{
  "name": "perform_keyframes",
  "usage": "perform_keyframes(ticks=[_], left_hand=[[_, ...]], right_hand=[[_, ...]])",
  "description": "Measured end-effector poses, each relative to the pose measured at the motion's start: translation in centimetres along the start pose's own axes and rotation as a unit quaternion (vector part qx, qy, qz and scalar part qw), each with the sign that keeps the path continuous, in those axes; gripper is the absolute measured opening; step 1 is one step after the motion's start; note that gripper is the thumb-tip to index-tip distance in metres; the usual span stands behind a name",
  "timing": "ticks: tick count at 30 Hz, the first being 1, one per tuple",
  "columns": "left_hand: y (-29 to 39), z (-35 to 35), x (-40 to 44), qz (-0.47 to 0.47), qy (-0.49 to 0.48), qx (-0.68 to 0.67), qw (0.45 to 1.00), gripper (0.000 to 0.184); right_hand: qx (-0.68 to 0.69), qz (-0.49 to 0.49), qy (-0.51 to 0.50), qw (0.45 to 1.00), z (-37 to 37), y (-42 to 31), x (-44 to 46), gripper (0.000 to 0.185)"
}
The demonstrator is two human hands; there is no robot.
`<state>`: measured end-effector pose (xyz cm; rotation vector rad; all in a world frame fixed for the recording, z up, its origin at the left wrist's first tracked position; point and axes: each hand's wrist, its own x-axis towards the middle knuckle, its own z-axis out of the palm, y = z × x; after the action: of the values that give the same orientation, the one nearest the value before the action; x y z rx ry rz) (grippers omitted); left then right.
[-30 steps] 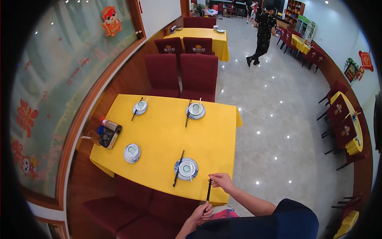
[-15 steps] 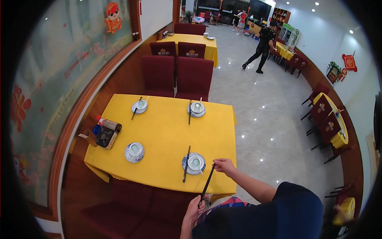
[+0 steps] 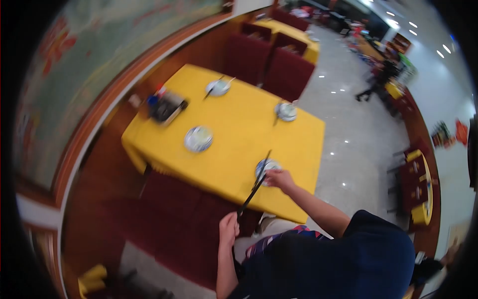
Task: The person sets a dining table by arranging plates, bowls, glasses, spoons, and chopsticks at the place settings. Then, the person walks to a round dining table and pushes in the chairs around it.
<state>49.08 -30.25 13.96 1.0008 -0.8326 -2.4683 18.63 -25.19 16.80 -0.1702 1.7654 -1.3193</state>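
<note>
Black chopsticks (image 3: 251, 197) slant between my two hands above the near edge of the yellow-clothed table (image 3: 239, 144). My left hand (image 3: 229, 229) is closed around their lower end, in front of the dark red bench seat. Toward their upper end, my right hand (image 3: 279, 179) pinches them with its fingertips. Just behind my right hand sits a blue-and-white plate (image 3: 260, 167) with a bowl, partly hidden by the hand. Another dark chopstick pair (image 3: 269, 155) lies by that plate, blurred. How many sticks I hold cannot be made out.
Three more settings stand on the table: a near-left plate (image 3: 198, 139), a far-left plate (image 3: 219, 88) and a far-right plate (image 3: 286, 112). A portable stove (image 3: 168, 108) sits by the wall. Dark red chairs (image 3: 286, 74) stand behind; a person (image 3: 378, 79) is in the aisle.
The view has turned and tilted, with motion blur. Both hands still hold the chopsticks; my right hand now overlaps the near-right plate, which it was beside before.
</note>
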Motion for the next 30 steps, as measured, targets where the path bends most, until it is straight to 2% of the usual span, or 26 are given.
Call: perform_keyframes(ticks=[3,9,12,14,17,19,21,23,25,27,30], left_hand=[[0.2,-2.3,-0.3,0.014,0.029,-0.001,0.999,0.021],[1.7,-5.0,0.0,0.002,0.084,0.002,0.996,0.019],[3.6,-5.5,1.7,0.032,0.069,0.011,0.997,0.018],[5.7,-5.2,3.7,0.072,0.100,0.050,0.991,0.018],[9.1,-5.5,9.4,0.163,0.190,0.104,0.963,0.023],[12.2,-6.2,14.0,0.205,0.241,0.077,0.945,0.022],[15.6,-6.6,18.6,0.252,0.299,0.054,0.919,0.023],[18.8,-7.7,23.1,0.256,0.355,0.050,0.898,0.028],[21.3,-8.8,27.4,0.269,0.347,0.027,0.898,0.028],[22.6,-10.3,31.7,0.255,0.366,-0.016,0.895,0.029],[23.2,-12.2,35.9,0.239,0.388,0.013,0.890,0.029]], right_hand=[[-0.004,0.024,-0.056,0.998,1.9,0.4,0.3,0.029],[0.037,0.068,-0.090,0.993,3.6,0.7,0.9,0.024],[0.038,0.071,-0.107,0.991,3.8,0.7,3.4,0.025],[0.038,0.061,-0.120,0.990,4.9,-0.5,6.2,0.025],[0.048,0.023,-0.126,0.991,8.4,-3.5,11.6,0.026],[0.041,-0.036,-0.197,0.979,10.5,-5.1,17.5,0.026],[0.085,-0.050,-0.149,0.984,15.3,-8.5,21.2,0.026],[0.076,-0.096,-0.159,0.980,18.9,-11.0,26.1,0.027],[0.081,-0.106,-0.144,0.981,22.0,-13.3,30.5,0.025],[0.111,-0.104,-0.152,0.977,24.1,-14.1,35.4,0.023],[0.093,-0.089,-0.150,0.980,25.9,-14.1,40.5,0.021]])
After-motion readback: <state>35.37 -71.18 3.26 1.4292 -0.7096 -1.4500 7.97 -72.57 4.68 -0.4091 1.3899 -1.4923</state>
